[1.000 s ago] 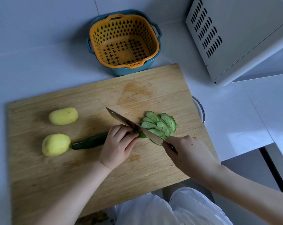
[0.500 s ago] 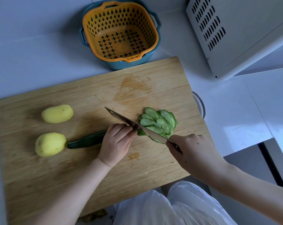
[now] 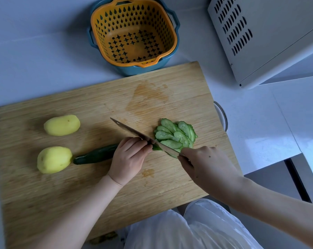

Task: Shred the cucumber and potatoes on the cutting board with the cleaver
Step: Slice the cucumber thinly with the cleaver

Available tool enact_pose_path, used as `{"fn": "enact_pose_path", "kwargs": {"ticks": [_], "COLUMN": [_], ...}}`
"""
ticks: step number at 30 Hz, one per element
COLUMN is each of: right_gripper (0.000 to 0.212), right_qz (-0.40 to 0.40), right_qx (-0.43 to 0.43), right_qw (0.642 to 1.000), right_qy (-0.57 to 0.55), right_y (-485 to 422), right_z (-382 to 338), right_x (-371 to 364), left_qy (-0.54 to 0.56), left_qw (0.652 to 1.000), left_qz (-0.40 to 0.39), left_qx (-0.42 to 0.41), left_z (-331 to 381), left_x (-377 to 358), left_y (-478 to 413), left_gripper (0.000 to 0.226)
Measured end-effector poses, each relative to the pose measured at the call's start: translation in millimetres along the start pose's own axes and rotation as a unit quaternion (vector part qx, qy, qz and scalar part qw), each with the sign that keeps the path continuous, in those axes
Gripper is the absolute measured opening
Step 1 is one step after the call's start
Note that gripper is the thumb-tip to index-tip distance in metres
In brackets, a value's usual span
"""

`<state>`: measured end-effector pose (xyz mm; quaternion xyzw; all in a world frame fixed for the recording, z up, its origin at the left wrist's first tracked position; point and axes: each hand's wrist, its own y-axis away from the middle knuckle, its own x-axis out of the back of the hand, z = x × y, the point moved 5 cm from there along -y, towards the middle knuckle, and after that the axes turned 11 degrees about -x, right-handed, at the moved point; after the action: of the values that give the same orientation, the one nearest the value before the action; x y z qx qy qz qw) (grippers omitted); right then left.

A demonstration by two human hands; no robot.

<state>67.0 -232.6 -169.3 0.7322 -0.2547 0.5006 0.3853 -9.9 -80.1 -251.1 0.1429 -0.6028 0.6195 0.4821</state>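
My left hand point(image 3: 128, 159) curls over the cucumber point(image 3: 96, 156) near the middle of the cutting board point(image 3: 170, 87), knuckles against the flat of the cleaver point(image 3: 134, 132). The blade runs diagonally from the board's centre toward its near right edge. There my right hand point(image 3: 206, 169) is wrapped round the handle. The cut slices point(image 3: 175, 135) lie fanned and overlapping on the board's right half, just beyond the blade. The far potato point(image 3: 62, 125) and the near potato point(image 3: 54, 159), both peeled, sit on the board's left half, the near one right at the cucumber's dark end. An orange colander point(image 3: 162, 38) stands just beyond the board's far edge.
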Motion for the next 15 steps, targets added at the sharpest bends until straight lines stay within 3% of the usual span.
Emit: {"fn": "enact_pose_path", "kwargs": {"ticks": [5,10,15], "right_gripper": [0.036,0.036,0.029], "right_qz": [-0.020,0.016,0.026], "right_qx": [0.005,-0.005,0.003], "right_qw": [0.999,0.997,1.000], "right_qy": [-0.027,-0.071,-0.016], "right_y": [-23.1,-21.8,4.2], "right_z": [-22.7,-15.4,-0.1], "right_x": [-28.9,-23.9,-7.6], "left_qy": [0.010,0.020,0.019], "left_qw": [1.000,1.000,1.000], "left_qz": [-0.003,0.005,0.012], "left_qx": [0.004,0.012,0.011], "left_z": [-0.1,-0.4,-1.9], "left_x": [0.7,1.0,-1.2], "left_y": [1.7,3.8,6.8], "left_gripper": [0.012,0.007,0.008]}}
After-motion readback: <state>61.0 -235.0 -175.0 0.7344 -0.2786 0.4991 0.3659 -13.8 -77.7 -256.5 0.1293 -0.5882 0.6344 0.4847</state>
